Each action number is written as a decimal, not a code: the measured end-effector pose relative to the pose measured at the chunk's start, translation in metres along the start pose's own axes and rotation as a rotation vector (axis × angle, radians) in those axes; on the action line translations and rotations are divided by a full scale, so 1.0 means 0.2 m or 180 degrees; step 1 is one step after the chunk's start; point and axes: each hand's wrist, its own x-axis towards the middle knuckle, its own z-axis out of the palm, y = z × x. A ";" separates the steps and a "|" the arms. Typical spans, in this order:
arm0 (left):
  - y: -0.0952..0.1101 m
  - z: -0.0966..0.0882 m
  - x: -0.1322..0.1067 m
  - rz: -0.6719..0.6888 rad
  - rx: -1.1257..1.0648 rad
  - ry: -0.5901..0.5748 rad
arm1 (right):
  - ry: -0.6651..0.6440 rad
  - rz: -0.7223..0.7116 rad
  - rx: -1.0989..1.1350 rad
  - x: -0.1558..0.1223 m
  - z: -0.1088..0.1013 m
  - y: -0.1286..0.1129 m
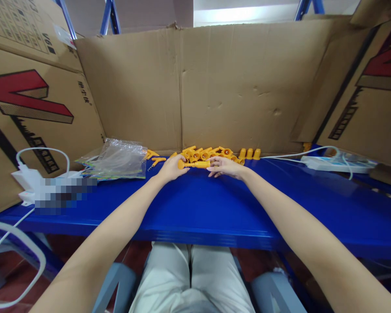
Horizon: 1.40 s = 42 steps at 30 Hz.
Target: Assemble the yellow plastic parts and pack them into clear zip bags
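A yellow plastic tool (198, 164) with a round flat end and a ribbed, handle-like body lies level between my hands, just above the blue table. My left hand (173, 169) is closed around its left part, beside the round end. At the other end, my right hand (226, 167) grips it between thumb and fingers. Right behind the hands is a pile of yellow cup-shaped and branching plastic parts (206, 154), partly hidden by the fingers. To the left lies a yellow T-shaped handle (158, 160) with a metal spiral.
Three yellow caps (249, 154) stand right of the pile. Clear plastic bags (120, 156) are stacked at left, near a white charger (31, 180) with its cable. A white power strip (337, 165) sits at right. Cardboard walls (247, 87) enclose the blue table (208, 208).
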 end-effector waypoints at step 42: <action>-0.05 -0.03 0.00 -0.0381 0.0178 0.0463 | 0.0592 -0.0033 0.0933 0.13 0.11 -0.35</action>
